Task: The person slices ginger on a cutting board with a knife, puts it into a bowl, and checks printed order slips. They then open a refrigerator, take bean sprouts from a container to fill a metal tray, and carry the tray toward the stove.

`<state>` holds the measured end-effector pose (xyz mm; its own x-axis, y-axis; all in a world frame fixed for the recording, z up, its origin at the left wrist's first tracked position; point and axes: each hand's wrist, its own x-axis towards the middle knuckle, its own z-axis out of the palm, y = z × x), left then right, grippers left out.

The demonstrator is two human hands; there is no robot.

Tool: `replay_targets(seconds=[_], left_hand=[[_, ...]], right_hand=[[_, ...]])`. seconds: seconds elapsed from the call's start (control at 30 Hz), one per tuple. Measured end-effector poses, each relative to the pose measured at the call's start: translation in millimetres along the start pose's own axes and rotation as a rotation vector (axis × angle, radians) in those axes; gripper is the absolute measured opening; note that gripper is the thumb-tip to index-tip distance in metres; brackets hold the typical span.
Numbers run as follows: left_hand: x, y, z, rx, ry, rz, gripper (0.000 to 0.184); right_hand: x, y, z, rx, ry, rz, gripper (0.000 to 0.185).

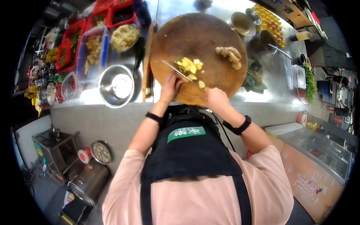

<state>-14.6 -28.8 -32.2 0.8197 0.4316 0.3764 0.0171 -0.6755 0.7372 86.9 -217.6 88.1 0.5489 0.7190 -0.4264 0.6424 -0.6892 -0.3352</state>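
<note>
A large round wooden board [198,37] lies on the steel counter. My right hand [215,98], at the board's near edge, is closed on the handle of a knife [180,72], whose blade points up and left. Beside the blade, my left hand [171,87] has its fingers bent together on a piece of ginger, partly hidden by the fingers. Sliced yellow ginger [190,65] is heaped just beyond the blade, with a few slices close to it. An uncut ginger root [229,56] rests on the board's right side.
Left of the board are an empty steel bowl [116,86], a bowl of chopped food [124,38], a clear tub [92,52] and red baskets [71,45]. To the right stand a steel pot [263,40], a dark plastic bag [255,77] and egg trays [269,23].
</note>
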Motion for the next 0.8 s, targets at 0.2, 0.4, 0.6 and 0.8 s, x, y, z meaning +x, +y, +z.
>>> replay_targets(seconds=[0.2, 0.4, 0.6, 0.8], left_hand=[[-4.1, -4.7, 2.0, -0.015, -0.048, -0.063, 0.024], [-0.2, 0.8, -4.2, 0.007, -0.013, 0.041, 0.022], [-1.9, 3.4, -3.0, -0.002, 0.031, 0.039, 0.02], [-2.1, 0.3, -1.4, 0.018, 0.019, 0.048, 0.02]], right_hand=[[32.1, -8.3, 33.6, 0.035, 0.057, -0.011, 0.016], [56.3, -26.2, 13.6, 0.044, 0.04, 0.028, 0.018], [25.3, -6.7, 12.6, 0.016, 0.084, -0.019, 0.017], [22.6, -8.1, 10.9, 0.052, 0.091, -0.021, 0.016]])
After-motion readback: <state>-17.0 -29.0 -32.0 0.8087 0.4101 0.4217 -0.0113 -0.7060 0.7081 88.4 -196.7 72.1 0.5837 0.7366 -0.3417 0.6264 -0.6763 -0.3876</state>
